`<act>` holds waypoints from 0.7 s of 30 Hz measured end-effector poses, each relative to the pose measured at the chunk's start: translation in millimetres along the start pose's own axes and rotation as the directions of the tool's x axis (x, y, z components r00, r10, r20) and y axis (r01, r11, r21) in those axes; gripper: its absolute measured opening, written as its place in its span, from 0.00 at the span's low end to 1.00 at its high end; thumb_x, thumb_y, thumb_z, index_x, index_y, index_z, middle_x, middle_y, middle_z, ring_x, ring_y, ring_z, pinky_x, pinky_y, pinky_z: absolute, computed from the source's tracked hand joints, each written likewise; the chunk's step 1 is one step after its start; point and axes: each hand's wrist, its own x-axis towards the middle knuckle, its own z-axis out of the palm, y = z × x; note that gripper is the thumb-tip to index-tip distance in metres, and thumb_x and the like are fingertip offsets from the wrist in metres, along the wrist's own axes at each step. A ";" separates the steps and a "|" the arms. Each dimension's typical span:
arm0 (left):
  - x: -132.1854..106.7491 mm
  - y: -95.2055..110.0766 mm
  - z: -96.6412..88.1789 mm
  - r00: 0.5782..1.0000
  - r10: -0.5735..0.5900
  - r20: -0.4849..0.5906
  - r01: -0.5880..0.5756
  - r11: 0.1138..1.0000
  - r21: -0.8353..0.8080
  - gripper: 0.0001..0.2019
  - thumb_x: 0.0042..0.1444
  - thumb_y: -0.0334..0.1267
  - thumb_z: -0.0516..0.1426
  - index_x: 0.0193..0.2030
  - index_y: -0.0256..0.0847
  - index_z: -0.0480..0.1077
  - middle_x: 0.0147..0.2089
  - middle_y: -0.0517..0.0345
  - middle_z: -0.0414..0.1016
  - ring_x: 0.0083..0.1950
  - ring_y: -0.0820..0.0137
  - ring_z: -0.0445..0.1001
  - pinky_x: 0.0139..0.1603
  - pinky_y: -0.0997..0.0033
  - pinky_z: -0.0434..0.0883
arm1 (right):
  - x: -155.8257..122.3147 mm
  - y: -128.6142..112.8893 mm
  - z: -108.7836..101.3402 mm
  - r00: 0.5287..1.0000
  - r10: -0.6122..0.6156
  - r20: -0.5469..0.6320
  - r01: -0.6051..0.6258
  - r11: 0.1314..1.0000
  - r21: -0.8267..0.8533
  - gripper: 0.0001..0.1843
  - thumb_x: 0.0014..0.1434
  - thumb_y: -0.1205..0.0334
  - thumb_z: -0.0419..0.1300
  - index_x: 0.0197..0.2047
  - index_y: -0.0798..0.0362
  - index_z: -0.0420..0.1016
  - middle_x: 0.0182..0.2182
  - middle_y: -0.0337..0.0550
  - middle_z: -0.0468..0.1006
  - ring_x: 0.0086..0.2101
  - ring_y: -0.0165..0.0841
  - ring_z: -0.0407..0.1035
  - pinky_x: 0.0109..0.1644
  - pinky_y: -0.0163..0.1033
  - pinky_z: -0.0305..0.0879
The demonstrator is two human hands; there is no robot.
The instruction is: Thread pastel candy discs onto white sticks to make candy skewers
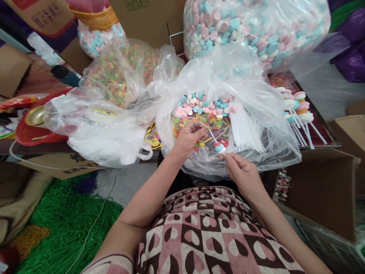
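Note:
A white lollipop stick runs between my two hands with a few candies threaded near its right end. My left hand pinches the stick's upper left end. My right hand is closed at the other end, its fingertips just below a blue and white marshmallow. Beneath them, on clear plastic, lie many ring gummies in green, orange and red. Behind those is a heap of pink, white and blue marshmallows. A bundle of white sticks lies to the right.
Finished-looking marshmallow skewers lie at the table's right end. A huge bag of marshmallows and a bag of ring gummies stand behind. Left are crumpled plastic bags and a red basin. An open carton stands lower right.

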 end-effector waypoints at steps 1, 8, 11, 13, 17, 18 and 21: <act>0.0 -1.5 1.2 1.000 0.008 -0.017 -0.008 1.000 -0.006 0.13 0.50 0.42 0.68 0.32 0.40 0.69 0.27 0.65 0.71 0.28 0.78 0.71 0.28 0.78 0.65 | -0.4 -0.4 -0.1 1.000 -0.003 -0.002 0.003 1.000 -0.011 0.20 0.62 0.44 0.61 0.39 0.54 0.80 0.15 0.29 0.53 0.18 0.25 0.47 0.21 0.34 0.41; -0.5 -7.3 6.4 0.998 0.054 -0.036 -0.051 0.994 0.094 0.12 0.52 0.43 0.67 0.33 0.40 0.69 0.29 0.64 0.73 0.32 0.77 0.71 0.37 0.74 0.71 | -2.9 -0.9 1.6 1.000 -0.007 -0.029 0.005 0.996 -0.090 0.19 0.62 0.45 0.61 0.38 0.53 0.79 0.16 0.30 0.55 0.19 0.26 0.48 0.21 0.34 0.43; -9.2 -13.2 11.8 0.998 0.055 -0.013 -0.052 0.990 0.133 0.14 0.52 0.45 0.67 0.34 0.40 0.70 0.30 0.63 0.74 0.33 0.76 0.72 0.38 0.73 0.71 | -1.8 -0.2 4.4 0.999 -0.007 -0.031 0.004 0.997 -0.074 0.19 0.62 0.44 0.61 0.38 0.53 0.79 0.16 0.29 0.54 0.18 0.26 0.47 0.21 0.34 0.41; -17.4 -16.1 16.8 0.998 0.048 0.049 -0.056 0.983 0.174 0.13 0.53 0.46 0.66 0.34 0.39 0.72 0.32 0.62 0.75 0.34 0.74 0.73 0.40 0.72 0.72 | 0.6 0.4 5.7 0.999 -0.007 -0.039 0.005 0.999 -0.043 0.20 0.62 0.44 0.61 0.38 0.54 0.78 0.15 0.29 0.54 0.18 0.26 0.47 0.21 0.34 0.42; -21.8 -5.5 20.0 0.967 0.106 0.231 -0.194 0.896 0.400 0.10 0.62 0.43 0.60 0.38 0.39 0.77 0.40 0.56 0.80 0.43 0.70 0.77 0.48 0.69 0.73 | 6.4 1.5 4.7 0.998 0.027 -0.060 -0.024 0.998 0.057 0.20 0.60 0.43 0.64 0.37 0.53 0.78 0.15 0.30 0.61 0.17 0.25 0.51 0.20 0.33 0.45; -17.2 1.0 17.3 0.961 0.131 0.241 -0.234 0.851 0.470 0.10 0.64 0.43 0.58 0.41 0.40 0.77 0.42 0.55 0.81 0.45 0.69 0.77 0.50 0.68 0.73 | 7.4 1.6 4.0 0.997 0.045 -0.064 -0.039 0.995 0.087 0.20 0.58 0.42 0.65 0.37 0.53 0.78 0.16 0.31 0.63 0.17 0.25 0.53 0.20 0.33 0.46; 11.4 22.6 -1.1 0.947 0.272 0.170 -0.300 0.565 0.769 0.12 0.67 0.39 0.53 0.47 0.40 0.77 0.49 0.51 0.80 0.52 0.64 0.76 0.55 0.63 0.71 | 8.1 1.5 3.3 0.993 0.080 -0.083 -0.066 0.985 0.157 0.21 0.55 0.43 0.69 0.37 0.54 0.78 0.19 0.33 0.68 0.17 0.25 0.56 0.19 0.32 0.48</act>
